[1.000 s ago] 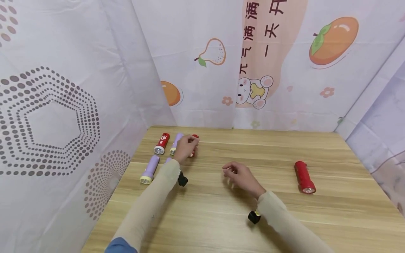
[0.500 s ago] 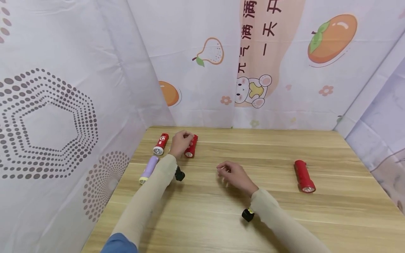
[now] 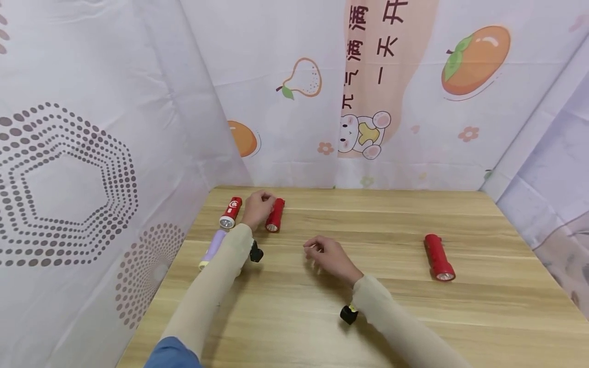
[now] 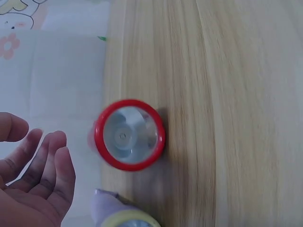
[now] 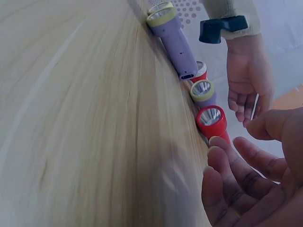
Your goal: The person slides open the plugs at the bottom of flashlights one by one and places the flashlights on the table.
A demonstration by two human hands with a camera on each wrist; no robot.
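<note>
My left hand (image 3: 257,209) hovers at the far left of the table, just left of a red flashlight (image 3: 275,215). Its fingers are loosely bent with nothing between them, and the left wrist view shows them apart from that flashlight's round lens (image 4: 124,135). Beneath the hand, a purple flashlight (image 4: 111,213) with a yellow rim is hidden in the head view. Over the table's middle, my right hand (image 3: 333,258) holds nothing, its fingers relaxed. In the right wrist view, another purple flashlight (image 5: 179,49) lies nearer than the red one.
A red-and-white flashlight (image 3: 230,212) lies at the far left corner, with a purple flashlight (image 3: 213,247) in front of it, partly behind my left sleeve. One more red flashlight (image 3: 439,258) lies alone on the right. Printed curtains (image 3: 294,153) hang along the table's back and sides.
My left hand has drawn left off the red flashlight, which is now largely uncovered. My right hand has drifted slightly left. The flashlights appear to stay in place.
</note>
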